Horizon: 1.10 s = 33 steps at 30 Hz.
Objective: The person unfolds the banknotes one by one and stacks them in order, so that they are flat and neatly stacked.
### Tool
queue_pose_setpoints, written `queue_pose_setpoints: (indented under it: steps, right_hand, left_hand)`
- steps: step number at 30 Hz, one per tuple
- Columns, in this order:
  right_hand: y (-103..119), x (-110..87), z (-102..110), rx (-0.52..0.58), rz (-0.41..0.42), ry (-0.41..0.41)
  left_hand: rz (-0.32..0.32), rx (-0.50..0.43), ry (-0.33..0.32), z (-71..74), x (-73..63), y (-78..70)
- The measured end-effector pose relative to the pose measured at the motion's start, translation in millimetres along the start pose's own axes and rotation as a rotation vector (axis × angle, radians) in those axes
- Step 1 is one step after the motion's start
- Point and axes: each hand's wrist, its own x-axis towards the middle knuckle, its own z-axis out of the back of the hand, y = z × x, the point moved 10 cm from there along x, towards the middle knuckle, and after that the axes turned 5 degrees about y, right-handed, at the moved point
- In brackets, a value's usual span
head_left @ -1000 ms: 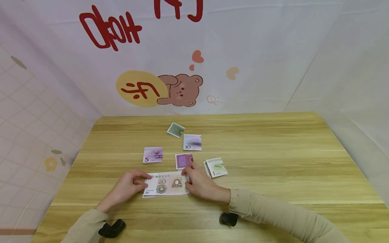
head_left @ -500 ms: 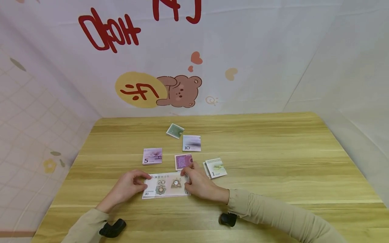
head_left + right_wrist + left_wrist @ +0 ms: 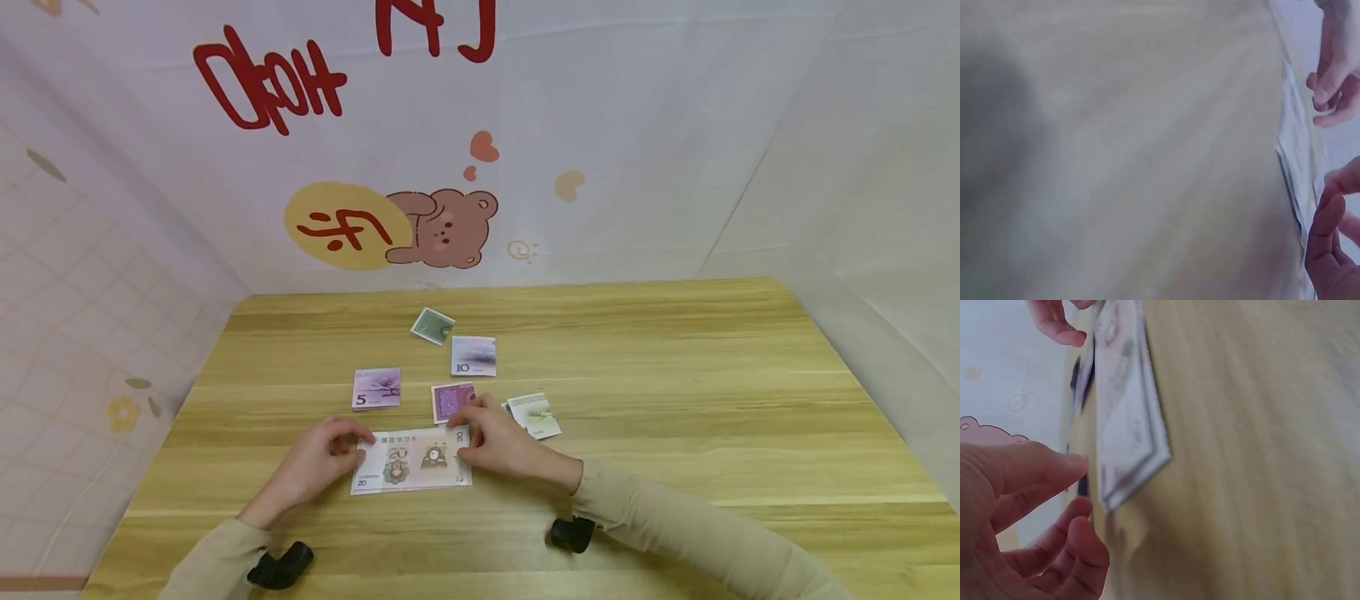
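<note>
Two pale play banknotes marked 20 [image 3: 408,477] lie stacked lengthwise on the wooden table, their edges nearly level. My left hand [image 3: 318,467] is at the left end, thumb and forefinger over the upper left corner. In the left wrist view, the fingertips of that left hand [image 3: 1041,512] show a small gap from the notes [image 3: 1125,419]. At the right end, my right hand [image 3: 504,446] arches its forefinger over the top edge and its thumb over the face. Blur in the right wrist view hides whether the right hand [image 3: 1332,237] pinches the notes.
Behind the stack lie folded notes: a purple 5 [image 3: 377,388], a magenta 5 [image 3: 452,402], a 10 [image 3: 473,356] and a green 2 [image 3: 432,326]. Folded 1 notes [image 3: 536,414] lie beside my right hand. A printed cloth [image 3: 615,125] hangs behind the table [image 3: 675,375].
The upper 20 note has slid slightly toward me, so its lower edge sits closer to that of the note beneath. My right wrist has shifted a little to the right.
</note>
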Motion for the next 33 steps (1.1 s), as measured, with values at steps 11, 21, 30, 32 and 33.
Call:
queue_pose_setpoints:
  steps: [11,21,30,32,33]
  right_hand:
    - [-16.6,5.7,41.1,0.141,-0.049,-0.063]
    - [-37.9,8.3,61.5,0.072,-0.090,-0.107]
    - [-55.1,13.7,70.8,0.075,-0.162,-0.144]
    - [-58.6,14.7,72.3,0.070,-0.178,-0.156]
    - [-60.1,15.2,73.0,0.067,-0.186,-0.161]
  left_hand:
    - [-0.044,-0.098,0.078,-16.1,27.3,-27.7]
    - [-0.114,-0.144,0.114,-41.0,47.9,-41.3]
    - [-0.022,-0.147,0.013,-42.1,80.6,-43.1]
    - [0.008,-0.175,-0.004,-41.1,87.8,-41.6]
    - [0.024,-0.191,-0.010,-40.8,91.1,-40.7]
